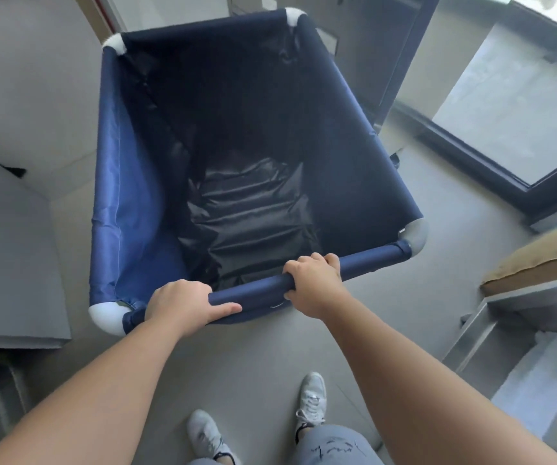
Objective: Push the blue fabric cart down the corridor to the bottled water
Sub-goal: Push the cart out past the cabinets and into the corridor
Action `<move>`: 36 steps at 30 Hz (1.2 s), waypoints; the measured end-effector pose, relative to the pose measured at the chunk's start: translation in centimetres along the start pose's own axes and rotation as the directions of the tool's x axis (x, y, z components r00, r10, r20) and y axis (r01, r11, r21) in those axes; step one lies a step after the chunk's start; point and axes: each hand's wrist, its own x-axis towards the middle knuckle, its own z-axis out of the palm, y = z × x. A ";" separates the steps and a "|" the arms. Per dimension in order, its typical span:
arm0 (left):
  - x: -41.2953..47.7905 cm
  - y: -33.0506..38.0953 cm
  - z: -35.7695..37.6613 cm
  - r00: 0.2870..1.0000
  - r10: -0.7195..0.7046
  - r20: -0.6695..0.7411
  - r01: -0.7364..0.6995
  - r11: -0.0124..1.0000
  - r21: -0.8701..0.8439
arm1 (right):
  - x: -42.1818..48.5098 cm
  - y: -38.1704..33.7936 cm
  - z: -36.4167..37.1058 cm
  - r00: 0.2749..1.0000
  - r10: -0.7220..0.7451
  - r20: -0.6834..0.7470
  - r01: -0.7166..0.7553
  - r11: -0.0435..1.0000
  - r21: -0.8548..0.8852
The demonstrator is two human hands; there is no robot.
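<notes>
Grey slab [8,263] close on the cart's left; dark-framed floor window [518,105] on the right; open steel bin [491,333] and tan cushion [538,260] near right; smooth grey floor [260,357] ahead. Blue fabric cart [129,203] dead centre: glossy nylon walls, white rounded corner caps, black crinkled liner, empty. Left hand [179,305] and right hand [315,283] both clenched round the near padded rail.

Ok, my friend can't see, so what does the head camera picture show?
Seen from above, a person's left hand and right hand grip the near rail of an empty blue fabric cart on a grey floor. White sneakers show below, and a window is on the right.
</notes>
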 end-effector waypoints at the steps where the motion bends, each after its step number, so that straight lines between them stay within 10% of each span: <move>1: 0.2 0.2 -0.1 1.000 -0.012 0.006 0.012 1.000 -0.005 | 0.3 0.3 -0.2 1.000 -0.012 0.001 0.012 1.000 -0.003; 36: 6.2 5.4 -3.9 0.945 -0.317 0.079 0.325 0.937 -0.125 | 14.4 5.5 -6.4 0.948 -0.280 0.151 0.299 0.946 -0.126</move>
